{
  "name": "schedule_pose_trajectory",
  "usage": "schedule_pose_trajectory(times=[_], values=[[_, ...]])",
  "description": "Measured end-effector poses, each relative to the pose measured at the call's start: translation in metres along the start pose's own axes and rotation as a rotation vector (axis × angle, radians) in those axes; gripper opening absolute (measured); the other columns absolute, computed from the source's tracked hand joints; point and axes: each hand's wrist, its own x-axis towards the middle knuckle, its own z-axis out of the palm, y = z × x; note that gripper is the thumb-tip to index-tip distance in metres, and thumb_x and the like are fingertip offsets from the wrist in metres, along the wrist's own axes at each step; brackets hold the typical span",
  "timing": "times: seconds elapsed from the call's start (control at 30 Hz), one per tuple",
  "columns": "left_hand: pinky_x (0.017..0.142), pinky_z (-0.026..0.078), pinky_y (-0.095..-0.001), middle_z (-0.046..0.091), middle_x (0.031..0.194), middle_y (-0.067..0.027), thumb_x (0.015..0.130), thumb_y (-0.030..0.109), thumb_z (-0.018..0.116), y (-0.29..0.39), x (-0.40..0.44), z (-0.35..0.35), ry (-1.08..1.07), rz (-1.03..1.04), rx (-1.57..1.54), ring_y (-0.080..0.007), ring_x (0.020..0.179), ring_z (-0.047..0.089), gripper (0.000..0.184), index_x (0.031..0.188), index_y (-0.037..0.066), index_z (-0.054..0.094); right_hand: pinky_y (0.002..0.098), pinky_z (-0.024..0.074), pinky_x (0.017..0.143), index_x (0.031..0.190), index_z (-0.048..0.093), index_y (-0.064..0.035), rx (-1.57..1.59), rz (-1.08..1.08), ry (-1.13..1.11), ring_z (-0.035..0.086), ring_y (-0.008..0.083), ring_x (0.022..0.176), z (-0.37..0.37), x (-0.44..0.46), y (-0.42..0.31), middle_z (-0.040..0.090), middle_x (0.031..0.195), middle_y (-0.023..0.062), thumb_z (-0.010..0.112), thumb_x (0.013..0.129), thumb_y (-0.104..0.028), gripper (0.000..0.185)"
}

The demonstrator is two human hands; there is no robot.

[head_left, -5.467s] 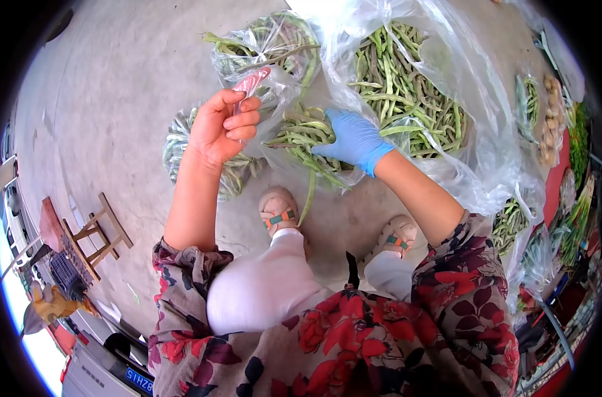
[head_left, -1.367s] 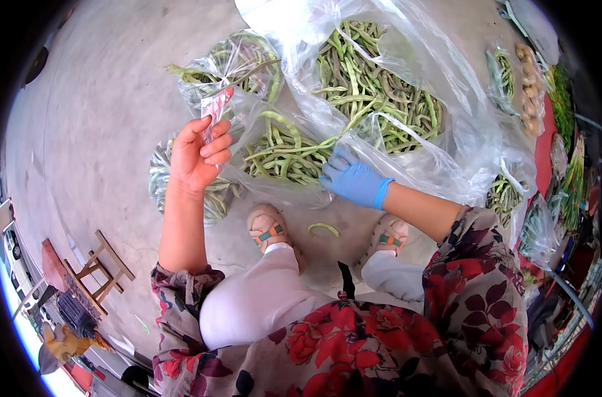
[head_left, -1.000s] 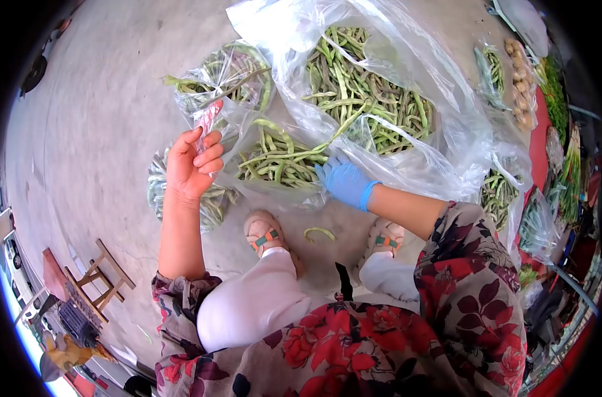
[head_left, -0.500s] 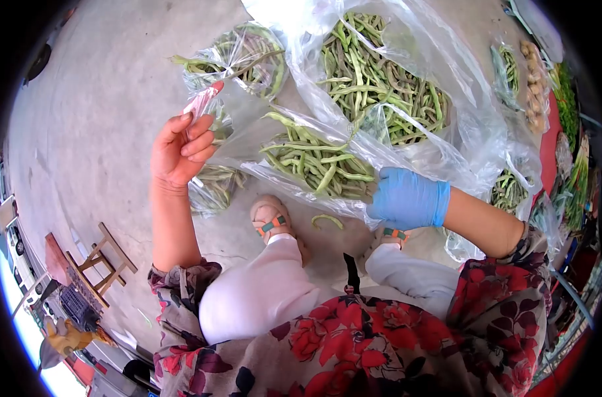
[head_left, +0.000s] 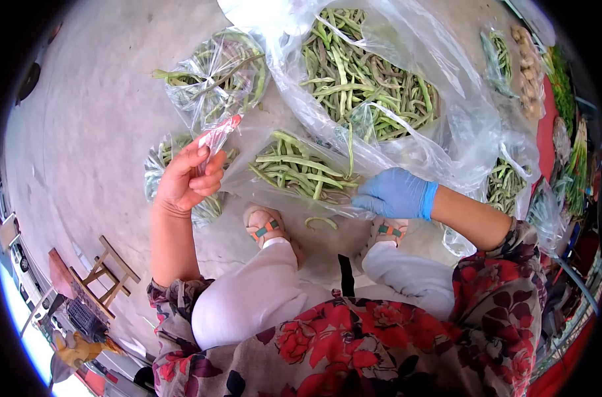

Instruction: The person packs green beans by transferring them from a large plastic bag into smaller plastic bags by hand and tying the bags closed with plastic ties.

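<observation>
My left hand (head_left: 190,173), bare, has its fingers curled in at the left end of a clear plastic bag (head_left: 248,192). Clear film with a reddish tip covers its raised index finger; what the red is I cannot make out. Green beans (head_left: 301,169) lie inside the bag, over the ground in front of my feet. At the bag's right end, my right hand (head_left: 395,193) in a blue glove is closed on the plastic, fingertips partly hidden. Just behind sits a large clear bag (head_left: 456,73), spread wide and full of green beans (head_left: 373,86).
A tied bag of beans (head_left: 215,76) lies at upper left, with another bagged bunch (head_left: 157,159) below it. One loose bean (head_left: 321,221) rests between my sandals. At right are a bag of beans (head_left: 506,185), round tan produce (head_left: 529,73) and leafy greens. A wooden stool (head_left: 109,271) stands left.
My left hand has come slightly down and right in view, my right hand a little left. The bag between them is now less stretched, and the camera view has shifted slightly.
</observation>
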Motion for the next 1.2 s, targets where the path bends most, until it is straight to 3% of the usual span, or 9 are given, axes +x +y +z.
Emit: schedule_pose_trajectory(times=[0.23,0.33,0.47,0.53,0.67,0.77,0.93,1.07,1.2], values=[[0.035,0.021,-0.0152,0.04,0.069,-0.0012,0.087,0.018,0.053,-0.002,0.008,-0.003,0.01,0.009,-0.014,-0.0028,0.042,0.031,0.049,0.131,0.005,0.035,0.0396,0.0456,0.071,0.09,0.059,-0.0064,-0.235,0.164,0.603,0.056,0.0326,0.079,-0.003,0.069,0.082,0.058,0.089,0.0161,0.051,0.082,-0.011,0.013],[0.035,0.021,-0.0152,0.039,0.068,0.0002,0.086,0.016,0.054,-0.006,0.015,0.006,0.005,0.012,-0.022,-0.0029,0.043,0.031,0.047,0.127,0.003,0.037,0.0423,0.0464,0.071,0.092,0.06,-0.0099,-0.765,0.039,0.309,0.057,0.031,0.091,-0.008,0.088,0.088,0.057,0.105,0.0138,0.056,0.075,-0.011,0.018],[0.037,0.023,-0.0169,0.039,0.065,0.0018,0.085,0.016,0.056,-0.017,0.023,0.011,0.108,-0.018,0.093,-0.0037,0.045,0.032,0.04,0.12,0.0,0.045,0.0416,0.0456,0.069,0.091,0.059,-0.0109,-0.844,-0.451,0.636,0.057,0.0319,0.084,-0.029,0.08,0.082,0.058,0.095,0.0126,0.059,0.074,-0.015,0.018],[0.047,0.036,-0.0207,0.05,0.072,0.0004,0.084,0.016,0.059,-0.022,0.027,0.003,0.125,-0.068,0.163,-0.0072,0.055,0.044,0.031,0.112,0.001,0.053,0.0426,0.0454,0.065,0.091,0.059,-0.0106,-0.652,-0.191,0.373,0.057,0.0329,0.076,-0.043,0.065,0.055,0.059,0.085,0.013,0.059,0.076,-0.019,0.017],[0.083,0.041,-0.0254,0.06,0.1,-0.0011,0.086,0.016,0.059,-0.047,0.051,0.021,0.163,0.156,0.703,-0.0091,0.092,0.052,0.031,0.115,0.005,0.055,0.0432,0.0443,0.058,0.09,0.057,-0.0092,-0.487,-0.137,0.361,0.057,0.0337,0.063,-0.041,0.054,0.009,0.057,0.068,0.0118,0.058,0.079,-0.022,0.017],[0.084,0.041,-0.0262,0.059,0.102,-0.0009,0.087,0.018,0.059,-0.07,0.073,0.025,-0.004,0.266,0.878,-0.0094,0.092,0.051,0.034,0.117,0.006,0.053,0.043,0.0437,0.057,0.09,0.055,-0.0069,-0.427,-0.201,0.465,0.058,0.0317,0.063,-0.029,0.072,-0.014,0.058,0.069,0.0123,0.056,0.078,-0.017,0.015],[0.063,0.045,-0.0372,0.06,0.076,-0.0176,0.088,0.019,0.054,-0.069,0.083,0.025,0.175,0.264,1.633,-0.0325,0.067,0.057,0.019,0.1,0.004,0.055,0.043,0.0441,0.059,0.089,0.054,-0.0055,-0.554,-0.089,0.46,0.059,0.0317,0.067,-0.014,0.088,-0.02,0.059,0.073,0.0146,0.054,0.077,-0.011,0.013],[0.062,0.044,-0.032,0.06,0.073,-0.0075,0.091,0.023,0.049,-0.077,0.083,0.009,0.146,0.289,1.278,-0.0194,0.063,0.054,0.022,0.098,0.003,0.056,0.0357,0.0454,0.062,0.089,0.055,-0.006,-0.104,-0.143,0.512,0.06,0.0243,0.069,-0.013,0.093,-0.005,0.061,0.08,0.0096,0.051,0.084,-0.013,0.01],[0.066,0.043,-0.0255,0.058,0.076,0.0016,0.092,0.025,0.049,-0.087,0.091,-0.016,-0.022,0.177,0.543,-0.0104,0.067,0.049,0.022,0.097,0.006,0.06,0.0237,0.043,0.065,0.103,0.057,-0.0057,1.375,-0.12,0.485,0.049,0.0071,0.072,-0.011,0.101,0.017,0.06,0.089,-0.0008,0.047,0.092,-0.022,0.022]])
